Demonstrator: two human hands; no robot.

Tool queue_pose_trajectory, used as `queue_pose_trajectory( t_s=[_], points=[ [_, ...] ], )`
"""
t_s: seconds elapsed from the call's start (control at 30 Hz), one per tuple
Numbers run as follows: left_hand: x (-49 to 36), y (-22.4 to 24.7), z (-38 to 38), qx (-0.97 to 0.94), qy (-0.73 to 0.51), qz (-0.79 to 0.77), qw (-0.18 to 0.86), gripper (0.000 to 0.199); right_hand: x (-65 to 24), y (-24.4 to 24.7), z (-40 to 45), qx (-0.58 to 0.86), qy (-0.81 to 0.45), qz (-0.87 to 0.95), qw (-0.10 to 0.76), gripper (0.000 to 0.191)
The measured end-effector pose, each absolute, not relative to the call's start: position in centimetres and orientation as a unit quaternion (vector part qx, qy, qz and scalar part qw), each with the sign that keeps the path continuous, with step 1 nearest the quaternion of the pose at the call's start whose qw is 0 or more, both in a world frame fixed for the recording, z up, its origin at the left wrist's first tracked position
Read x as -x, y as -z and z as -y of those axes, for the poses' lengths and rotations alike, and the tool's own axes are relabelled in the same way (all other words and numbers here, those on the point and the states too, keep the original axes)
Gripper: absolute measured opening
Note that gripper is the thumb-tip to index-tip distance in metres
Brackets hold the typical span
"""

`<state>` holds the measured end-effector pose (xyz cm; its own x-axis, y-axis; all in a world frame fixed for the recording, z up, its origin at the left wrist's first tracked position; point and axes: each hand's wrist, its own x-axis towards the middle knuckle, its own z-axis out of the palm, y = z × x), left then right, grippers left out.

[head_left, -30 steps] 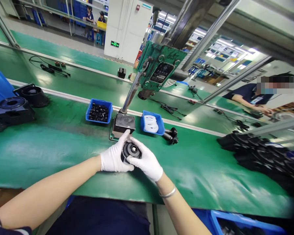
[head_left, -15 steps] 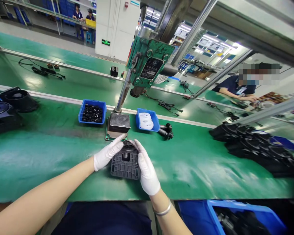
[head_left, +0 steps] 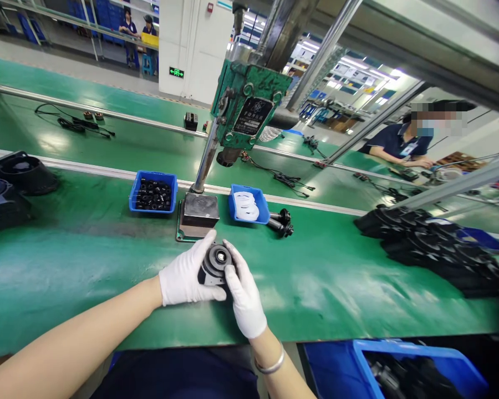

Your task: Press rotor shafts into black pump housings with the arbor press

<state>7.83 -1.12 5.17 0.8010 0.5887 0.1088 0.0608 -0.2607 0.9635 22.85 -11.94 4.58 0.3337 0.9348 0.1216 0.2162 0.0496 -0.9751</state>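
Between my two white-gloved hands is a black plastic housing, its round, stepped hub tilted up toward me with a small bright centre. My left hand holds it from the left, fingers behind and thumb along the near side. From the right, my right hand closes around the hub's edge with thumb and fingers. The housing's underside is hidden. Just beyond my hands is a metal block on the base of a green arbor press.
A blue bin of small black parts stands left of the press, a blue bin of white rings right of it. Dark shafts lie alongside. Black housings line the right side; a blue crate sits below the edge. A co-worker sits opposite.
The housing has turned over: its ribbed flat face was toward me, and now the round hub shows. My left hand has shifted from lying along its side to gripping it.
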Motion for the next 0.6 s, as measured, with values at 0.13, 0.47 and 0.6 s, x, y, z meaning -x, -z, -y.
queue_pose_trajectory(
  t_s=[0.13, 0.47, 0.6],
  points=[
    [-8.1, -5.0, 1.9, -0.726, -0.218, -0.193, 0.622, 0.117, -23.4, -4.2, 12.2, 0.594, -0.362, 0.458, 0.554, 0.044],
    [-8.6, -4.1, 2.5, -0.675, -0.300, -0.166, 0.653, 0.053, -23.0, -3.5, 12.5, 0.528, -0.412, 0.412, 0.618, 0.044],
    [-8.7, -4.5, 2.6, -0.652, -0.301, -0.171, 0.675, 0.050, -23.1, -3.4, 12.4, 0.542, -0.409, 0.407, 0.611, 0.044]
  ],
)
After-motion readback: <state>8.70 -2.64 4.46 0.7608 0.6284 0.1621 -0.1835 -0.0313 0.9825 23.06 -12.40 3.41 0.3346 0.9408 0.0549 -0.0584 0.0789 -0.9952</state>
